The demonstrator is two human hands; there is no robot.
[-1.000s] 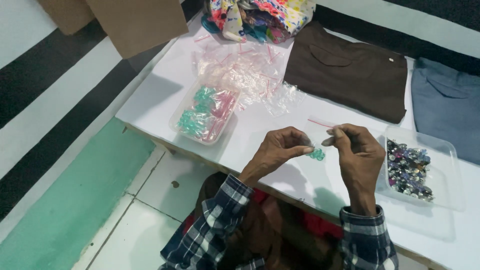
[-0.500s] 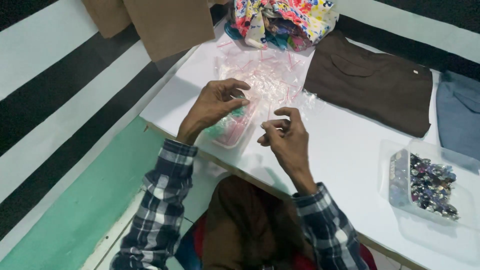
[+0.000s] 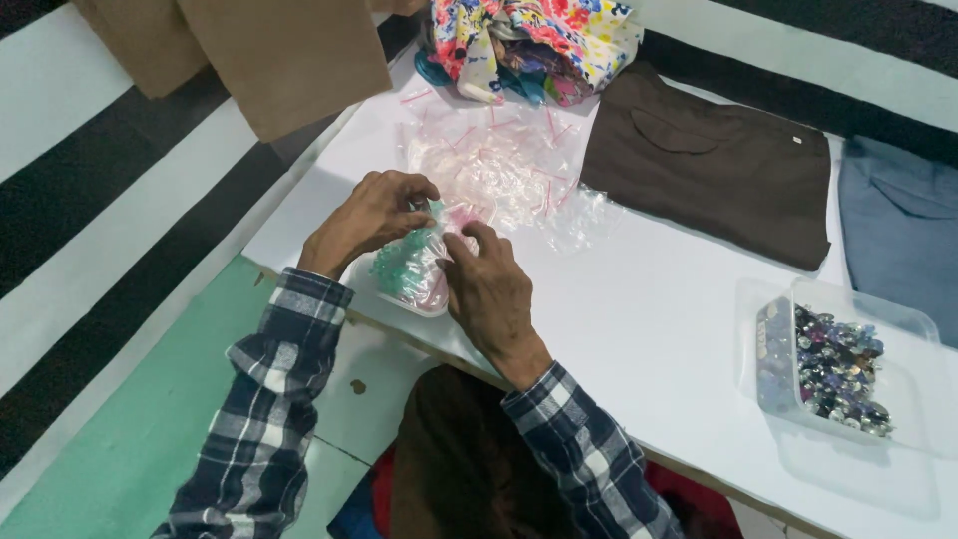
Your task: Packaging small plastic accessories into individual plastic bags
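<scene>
Our right hand [image 3: 491,289] has closed in on the tray of green bags [image 3: 411,269]; it lies between both hands, left hand [image 3: 374,215] pinching a bag, right fingertips touching.

White desk [image 3: 639,329], flat top, runs diagonally across the view. Floor beneath: white tiles [image 3: 384,399] adjoining a green painted strip [image 3: 130,449]; one small dark mark on a tile. Beyond the green strip, broad black and white bands [image 3: 110,230]; similar bands at upper right. Brown cardboard panels [image 3: 289,60] stand at the desk's far left corner. Lighting even, soft shadows.
</scene>
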